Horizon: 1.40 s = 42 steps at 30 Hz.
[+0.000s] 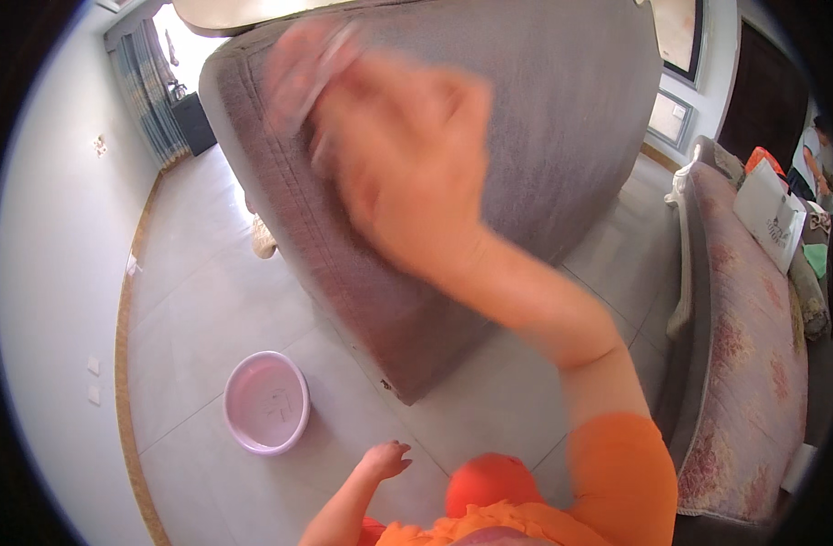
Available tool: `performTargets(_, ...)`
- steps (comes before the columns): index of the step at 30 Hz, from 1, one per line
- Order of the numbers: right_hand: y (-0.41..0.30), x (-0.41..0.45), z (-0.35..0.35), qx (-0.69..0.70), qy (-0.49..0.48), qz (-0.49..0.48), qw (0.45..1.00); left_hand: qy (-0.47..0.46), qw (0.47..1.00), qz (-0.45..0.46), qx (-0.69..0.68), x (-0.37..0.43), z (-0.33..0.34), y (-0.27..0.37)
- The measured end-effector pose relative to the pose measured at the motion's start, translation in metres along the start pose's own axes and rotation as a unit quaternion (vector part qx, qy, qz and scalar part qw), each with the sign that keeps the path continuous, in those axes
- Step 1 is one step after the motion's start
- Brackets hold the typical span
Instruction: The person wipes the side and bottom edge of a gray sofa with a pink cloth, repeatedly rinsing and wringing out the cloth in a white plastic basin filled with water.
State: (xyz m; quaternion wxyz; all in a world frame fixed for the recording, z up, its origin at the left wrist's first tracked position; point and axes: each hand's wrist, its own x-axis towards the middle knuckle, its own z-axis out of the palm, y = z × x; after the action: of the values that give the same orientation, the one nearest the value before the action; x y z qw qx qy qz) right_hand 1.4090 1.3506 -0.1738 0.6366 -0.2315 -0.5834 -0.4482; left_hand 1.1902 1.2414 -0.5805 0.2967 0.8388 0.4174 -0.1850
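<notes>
My right hand [403, 150] is stretched forward and blurred by motion, shut on a reddish cloth [307, 75] with a pale edge. The cloth lies at the upper left edge of the upright grey-brown upholstered back of a piece of furniture [553, 123]; how firmly it presses there is too blurred to tell. Low in the view, my left hand [387, 459] hangs over the tiled floor, its fingers apart and nothing in it. To the left of that hand stands a round pink basin [267, 403] on the tiles, with what looks like water inside.
A sofa with a floral seat [751, 341] stands along the right, bearing a white bag [771, 211]. Beyond it, a person [809, 160] stands at the far right. A white wall [61, 273] runs along the left, with a curtain [150, 92] at its far end.
</notes>
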Motion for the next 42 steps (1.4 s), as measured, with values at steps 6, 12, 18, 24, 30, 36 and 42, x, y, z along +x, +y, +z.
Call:
performTargets(6, 0.063, -0.023, -0.034, -0.072, -0.073, -0.095, 0.990, 0.028, 0.999, 0.004, -0.019, -0.017, -0.013, 0.000)
performTargets(12, 0.107, 0.053, -0.008, -0.170, -0.048, 0.130, 0.976, 0.018, 1.000, 0.005, -0.005, -0.010, -0.005, -0.007)
performTargets(18, 0.055, 0.035, -0.014, 0.065, -0.065, -0.015, 0.996, 0.019, 1.000, 0.020, -0.012, 0.000, -0.011, -0.006)
performTargets(24, 0.090, -0.015, -0.073, 0.521, 0.059, 0.566, 0.636, 0.030, 0.998, 0.043, -0.034, -0.006, -0.024, -0.005)
performTargets(30, 0.087, -0.061, -0.089, 0.498, 0.059, 0.648, 0.574, 0.040, 0.997, -0.011, -0.069, 0.000, -0.025, -0.043)
performTargets(36, 0.031, -0.106, -0.125, 0.385, 0.063, 0.706, 0.591, 0.265, 0.933, -0.237, 0.057, -0.025, 0.002, -0.165)
performTargets(42, -0.003, -0.049, -0.071, 0.147, -0.163, 0.379, 0.899, 0.195, 0.895, -0.398, 0.035, -0.064, 0.048, -0.232)
